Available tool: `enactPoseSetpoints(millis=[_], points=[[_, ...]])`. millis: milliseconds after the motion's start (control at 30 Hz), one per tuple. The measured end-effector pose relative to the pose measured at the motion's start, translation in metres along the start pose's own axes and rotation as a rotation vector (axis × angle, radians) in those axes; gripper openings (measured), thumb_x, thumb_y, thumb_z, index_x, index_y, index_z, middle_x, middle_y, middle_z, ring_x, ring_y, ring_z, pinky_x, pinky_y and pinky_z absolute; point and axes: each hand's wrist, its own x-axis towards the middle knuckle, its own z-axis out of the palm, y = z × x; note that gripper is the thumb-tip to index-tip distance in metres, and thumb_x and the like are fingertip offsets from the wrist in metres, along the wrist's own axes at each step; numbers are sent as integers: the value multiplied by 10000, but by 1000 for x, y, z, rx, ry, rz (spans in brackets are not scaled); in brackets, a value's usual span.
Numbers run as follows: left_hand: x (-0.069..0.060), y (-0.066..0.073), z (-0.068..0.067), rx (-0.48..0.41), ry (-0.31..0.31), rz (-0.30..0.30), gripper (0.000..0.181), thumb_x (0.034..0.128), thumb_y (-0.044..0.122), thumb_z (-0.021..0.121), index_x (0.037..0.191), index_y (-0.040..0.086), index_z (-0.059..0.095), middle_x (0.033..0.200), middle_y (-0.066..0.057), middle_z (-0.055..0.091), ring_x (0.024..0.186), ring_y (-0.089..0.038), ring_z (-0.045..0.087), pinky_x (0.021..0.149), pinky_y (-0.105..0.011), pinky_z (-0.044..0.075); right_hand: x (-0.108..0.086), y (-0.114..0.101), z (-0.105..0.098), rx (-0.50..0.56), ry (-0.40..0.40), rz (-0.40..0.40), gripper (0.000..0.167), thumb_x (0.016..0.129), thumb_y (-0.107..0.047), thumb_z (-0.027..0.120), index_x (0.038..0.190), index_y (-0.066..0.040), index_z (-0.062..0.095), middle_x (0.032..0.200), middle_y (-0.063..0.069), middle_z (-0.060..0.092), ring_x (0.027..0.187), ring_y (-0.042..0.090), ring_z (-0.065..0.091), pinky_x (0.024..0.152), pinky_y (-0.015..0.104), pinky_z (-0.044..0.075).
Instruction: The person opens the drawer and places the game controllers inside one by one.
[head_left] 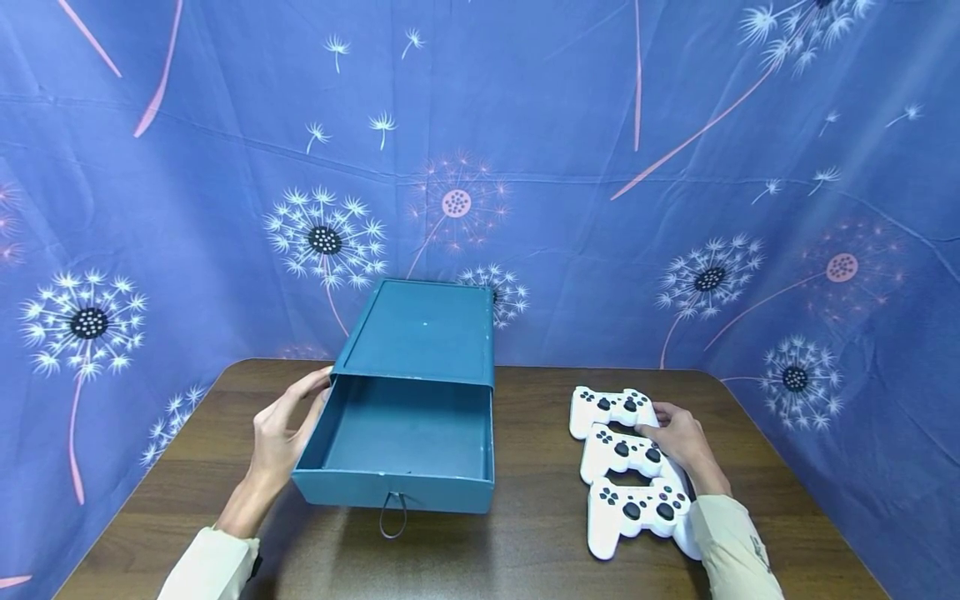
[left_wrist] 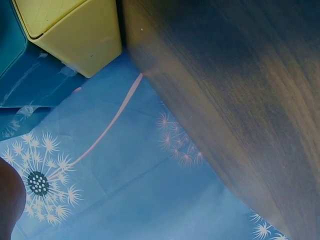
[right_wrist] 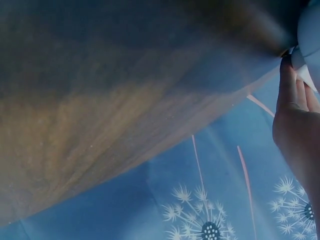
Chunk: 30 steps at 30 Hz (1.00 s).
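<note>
A teal drawer box stands left of centre in the head view, its drawer pulled out toward me with a small loop handle on the front. My left hand rests its extended fingers against the left side of the box. Three white game controllers lie in a column at the right: a far one, a middle one and a near one. The right hand holds the far controller by its right grip, thumb toward me. In the right wrist view, fingers curl at a white controller.
Everything stands on a dark wooden table. A blue cloth with dandelion prints hangs behind and beside it. The left wrist view shows a yellow box-like piece beside teal surfaces.
</note>
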Motion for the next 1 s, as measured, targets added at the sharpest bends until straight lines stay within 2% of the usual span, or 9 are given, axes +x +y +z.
enactPoseSetpoints(millis=[200, 467, 667, 1000], points=[[-1, -2, -1, -7, -12, 3, 480, 1084, 283, 586, 1165, -185, 652, 1050, -315, 707, 1091, -2, 653, 909, -167, 537, -2, 0, -1, -11, 15, -16, 644, 938, -137, 744, 1431, 169, 463, 1290, 372, 584, 1186, 513, 558, 1001, 617, 476], [-4, -5, -2, -11, -18, -6, 480, 1081, 292, 592, 1181, -173, 657, 1072, -301, 712, 1084, -39, 671, 918, -160, 533, -3, 3, -2, -22, 48, -79, 679, 922, -166, 764, 1434, 168, 468, 1286, 372, 597, 1154, 504, 591, 961, 605, 502], [-6, -6, -2, -24, -17, 2, 419, 1075, 235, 608, 1206, -159, 659, 1091, -288, 716, 1071, -91, 689, 928, -169, 533, -6, 0, -1, -39, 89, -68, 697, 908, -168, 777, 1443, 155, 468, 1283, 368, 598, 1136, 491, 599, 958, 601, 501], [-4, -4, -1, -16, -5, 7, 456, 1079, 266, 599, 1174, -175, 660, 1069, -308, 711, 1104, -35, 666, 935, -157, 525, -10, -2, 1, -50, 175, -95, 672, 893, -140, 775, 1432, 145, 491, 1244, 354, 623, 1141, 497, 601, 1006, 631, 463]])
